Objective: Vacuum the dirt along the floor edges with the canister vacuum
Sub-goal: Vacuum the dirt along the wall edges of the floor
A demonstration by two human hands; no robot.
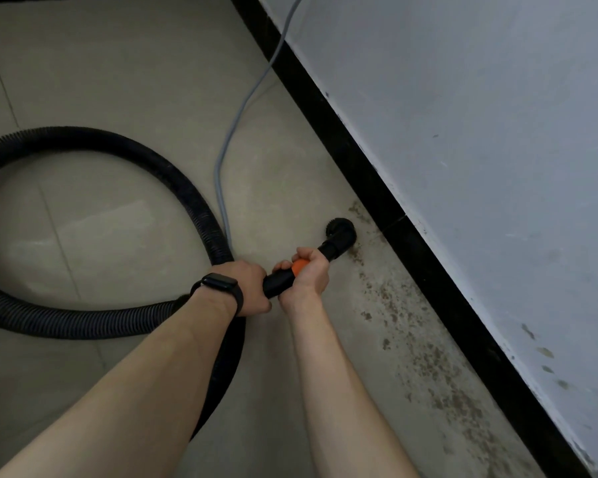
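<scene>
The tiled floor (118,63) fills most of the view and meets a pale, scuffed wall (463,132) along a black skirting (330,132) that runs diagonally on the right. The canister itself is out of view.

Its ribbed black hose (83,138) lies in a wide loop on the floor to the left. It looks soft and springy, so it will probably drag and twist rather than steer. A grey cable (217,174) trails down from the top edge of the floor and passes beside the loop.

The rigid nozzle tube (278,282) is the stiff part and the sensible place to take hold. The left hand (246,284), with a dark watch (220,282) on its wrist, wraps round the tube where the hose joins it. The right hand (308,274) curls round it further forward, at the orange collar (299,265).

The round brush head (340,231) sits on the floor just beside the skirting. It is at the far end of a strip of brown dirt (428,367) that follows the floor's edge back toward the lower right. That strip looks uncleaned, so most of the edge remains to be done.

The tube looks light, and the hose's pull is likely the main resistance.
</scene>
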